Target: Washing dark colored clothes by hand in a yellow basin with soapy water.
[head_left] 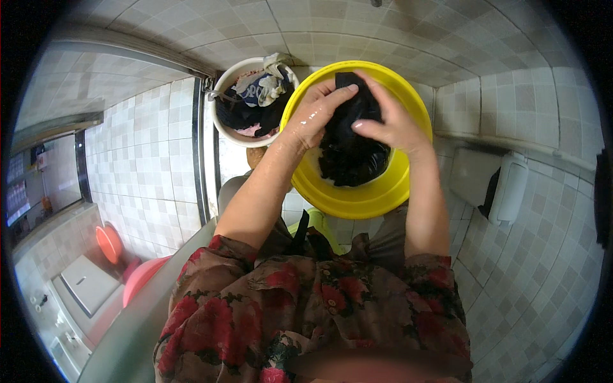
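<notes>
Over a wide yellow basin (354, 203), both my hands grip a wet black cloth garment (348, 131), whose kind I cannot make out. Its upper part is raised between my hands, and the lower part bunches down into the basin. My left hand (317, 112) is wrapped on the cloth's left side, thumb pressed across its top; the skin glistens with water. On the other side, my right hand (394, 118) closes on the cloth from the right, with its thumb pointing inward. Folds hide some fingertips.
Left of the basin stands a white tub (221, 121) heaped with dark, pink and white clothes. Tiled walls rise behind and at the right, where a white box-like fixture (511, 188) is mounted. Red basins (110, 244) and a washing machine (89, 284) are at the lower left.
</notes>
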Available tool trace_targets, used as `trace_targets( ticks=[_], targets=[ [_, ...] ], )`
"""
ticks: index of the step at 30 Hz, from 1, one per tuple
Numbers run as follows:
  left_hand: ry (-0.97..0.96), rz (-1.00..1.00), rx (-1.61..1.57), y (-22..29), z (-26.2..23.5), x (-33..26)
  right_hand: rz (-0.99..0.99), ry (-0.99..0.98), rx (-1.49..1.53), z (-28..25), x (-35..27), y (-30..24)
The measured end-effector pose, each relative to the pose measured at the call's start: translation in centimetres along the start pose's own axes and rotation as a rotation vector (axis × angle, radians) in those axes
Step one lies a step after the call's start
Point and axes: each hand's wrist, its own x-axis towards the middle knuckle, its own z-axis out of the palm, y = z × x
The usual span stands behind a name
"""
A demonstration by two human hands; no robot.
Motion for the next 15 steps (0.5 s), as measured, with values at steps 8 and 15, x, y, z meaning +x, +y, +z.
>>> trace_targets(
  ticks=[8,15],
  targets=[
    [0.032,0.151,0.123,-0.8,0.5,0.6,-0.009,0.282,0.013,0.7,0.7,-0.1],
    [-0.234,0.303,0.994,-5.2,-0.3,1.4,-0.023,0.653,0.774,-2.0,-0.1,-1.3]
  ],
)
